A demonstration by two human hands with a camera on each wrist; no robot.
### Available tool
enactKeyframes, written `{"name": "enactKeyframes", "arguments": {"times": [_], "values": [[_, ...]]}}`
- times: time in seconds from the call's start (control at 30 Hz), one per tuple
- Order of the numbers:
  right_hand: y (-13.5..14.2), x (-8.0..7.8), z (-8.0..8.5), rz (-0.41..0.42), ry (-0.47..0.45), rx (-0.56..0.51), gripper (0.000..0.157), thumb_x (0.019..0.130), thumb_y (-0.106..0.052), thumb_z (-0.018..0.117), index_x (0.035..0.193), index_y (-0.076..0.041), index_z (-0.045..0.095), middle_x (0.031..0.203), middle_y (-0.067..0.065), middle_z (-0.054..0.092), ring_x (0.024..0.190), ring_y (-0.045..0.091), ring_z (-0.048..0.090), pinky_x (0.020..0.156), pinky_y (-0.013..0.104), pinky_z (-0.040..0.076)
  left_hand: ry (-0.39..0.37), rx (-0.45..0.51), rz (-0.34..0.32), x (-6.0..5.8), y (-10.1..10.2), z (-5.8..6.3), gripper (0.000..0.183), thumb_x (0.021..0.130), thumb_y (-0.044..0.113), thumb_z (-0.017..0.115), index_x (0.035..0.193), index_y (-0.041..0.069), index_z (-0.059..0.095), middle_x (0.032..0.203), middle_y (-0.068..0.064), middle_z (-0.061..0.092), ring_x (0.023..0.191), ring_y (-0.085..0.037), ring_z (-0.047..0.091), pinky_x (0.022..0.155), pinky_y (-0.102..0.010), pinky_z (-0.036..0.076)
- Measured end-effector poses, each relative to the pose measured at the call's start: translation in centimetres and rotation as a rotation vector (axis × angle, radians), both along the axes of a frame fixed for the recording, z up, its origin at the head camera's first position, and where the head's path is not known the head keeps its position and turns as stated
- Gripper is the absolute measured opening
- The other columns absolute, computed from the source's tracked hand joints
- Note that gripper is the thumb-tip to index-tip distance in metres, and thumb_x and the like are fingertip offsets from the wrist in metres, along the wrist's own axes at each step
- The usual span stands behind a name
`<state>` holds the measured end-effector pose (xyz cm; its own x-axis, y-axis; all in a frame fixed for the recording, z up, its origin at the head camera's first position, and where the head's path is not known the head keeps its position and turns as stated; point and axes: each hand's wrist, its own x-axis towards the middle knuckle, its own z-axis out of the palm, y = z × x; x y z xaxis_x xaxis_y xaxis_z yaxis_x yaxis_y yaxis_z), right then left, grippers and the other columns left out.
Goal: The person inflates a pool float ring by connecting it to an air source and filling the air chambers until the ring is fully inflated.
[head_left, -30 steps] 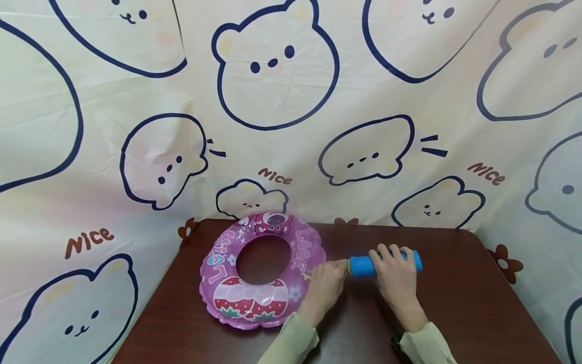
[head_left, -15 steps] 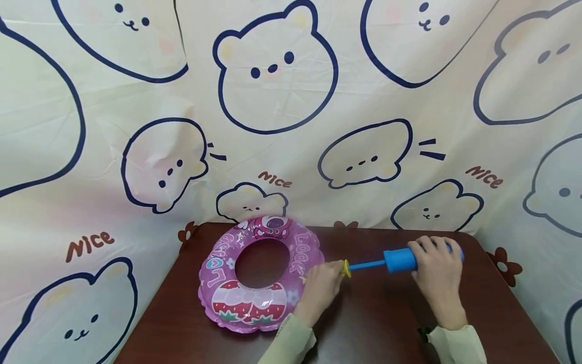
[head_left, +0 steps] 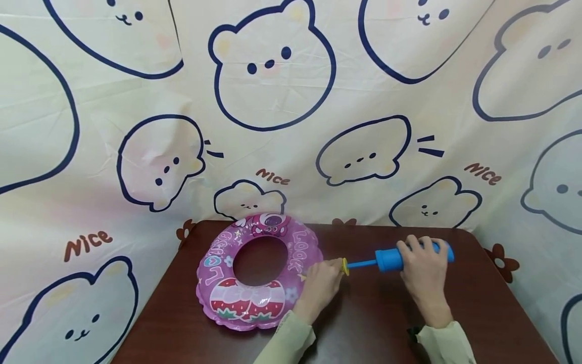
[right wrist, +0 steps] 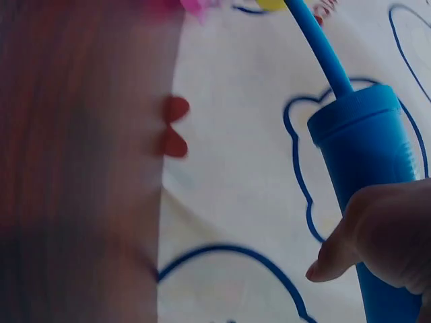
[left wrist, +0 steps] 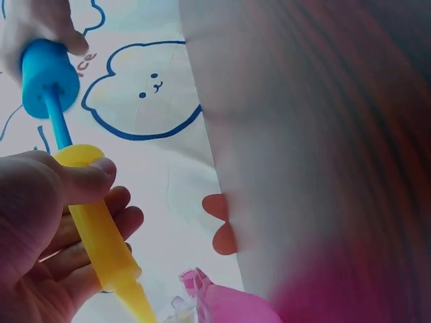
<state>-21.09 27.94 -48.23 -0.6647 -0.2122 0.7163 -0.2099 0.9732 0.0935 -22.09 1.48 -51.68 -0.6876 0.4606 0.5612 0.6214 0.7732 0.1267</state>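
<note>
A hand air pump with a blue barrel (head_left: 388,260) and a yellow nozzle end (left wrist: 101,235) lies across between my two hands. My left hand (head_left: 320,289) holds the yellow part, thumb pressed on top and fingers beneath it, at the right side of a pink inflatable swim ring (head_left: 247,303). In the left wrist view the nozzle tip points down close to the ring's clear valve (left wrist: 194,296). My right hand (head_left: 425,278) grips the barrel with its fingers wrapped over the top. A length of blue rod (right wrist: 320,44) shows between barrel and yellow collar.
The ring lies on the left half of a dark brown table (head_left: 459,298). Behind and beside the table hangs a pale cloth (head_left: 273,151) printed with cartoon bears and the word "Nice".
My right hand first drew the barrel away to the right, baring the blue rod. It has since slid slightly back left, shortening the rod. My left hand stays at the ring.
</note>
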Motion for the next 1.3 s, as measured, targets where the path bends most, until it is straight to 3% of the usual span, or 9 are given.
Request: {"name": "enactKeyframes", "arguments": {"times": [0.3,0.57,0.7,0.87,1.1,1.3], "values": [[-3.9,-0.1,-1.7,0.039,-0.042,0.011,0.058,0.055,-0.007,0.104,0.104,-0.007,0.074,0.105,0.019,0.071,0.101,0.043,0.062,0.095,0.069,0.047,0.025,0.009,0.007,0.0,0.3,-0.4,0.015,0.09,0.014,0.086,0.087,0.016,0.071,0.076,0.005,0.075,0.061,-0.014,0.068,0.054,-0.023,0.052],[-5.1,-0.2,-2.5,0.079,-0.076,0.017,0.056,0.06,-0.006,0.101,0.109,-0.012,0.075,0.108,0.016,0.071,0.102,0.041,0.062,0.095,0.066,0.047,0.037,0.04,-0.001,0.0,0.5,-0.6,0.016,0.09,0.012,0.085,0.087,0.014,0.07,0.075,0.004,0.074,0.06,-0.013,0.066,0.054,-0.023,0.052],[-4.1,-0.1,-2.2,0.08,-0.094,0.001,0.063,0.056,-0.009,0.104,0.111,-0.013,0.075,0.108,0.015,0.072,0.103,0.04,0.062,0.097,0.065,0.046,0.019,0.049,-0.011,-0.1,0.2,-0.6,0.016,0.09,0.013,0.086,0.087,0.015,0.07,0.077,0.004,0.075,0.063,-0.014,0.069,0.056,-0.023,0.053],[-0.8,-0.1,-0.8,0.027,-0.047,-0.036,0.069,0.048,-0.006,0.106,0.109,-0.01,0.075,0.107,0.015,0.074,0.107,0.042,0.06,0.102,0.065,0.043,-0.005,0.073,-0.009,-0.1,-0.2,-0.4,0.017,0.091,0.016,0.087,0.087,0.017,0.071,0.078,0.005,0.076,0.065,-0.013,0.07,0.057,-0.023,0.053],[3.3,0.4,1.1,-0.045,-0.016,-0.053,0.072,0.047,-0.003,0.106,0.111,-0.004,0.073,0.11,0.021,0.073,0.113,0.046,0.057,0.106,0.067,0.041,-0.059,0.09,-0.013,-0.3,-0.2,-0.2,0.013,0.093,0.019,0.086,0.091,0.017,0.073,0.082,0.005,0.078,0.066,-0.012,0.069,0.058,-0.02,0.053],[3.4,0.7,1.5,-0.063,-0.045,-0.038,0.074,0.045,-0.005,0.107,0.11,-0.005,0.071,0.11,0.022,0.072,0.109,0.047,0.058,0.103,0.07,0.041,-0.017,0.055,-0.006,-0.3,-0.1,-0.3,0.014,0.092,0.017,0.086,0.09,0.017,0.073,0.079,0.006,0.076,0.065,-0.012,0.069,0.056,-0.021,0.053]]}}
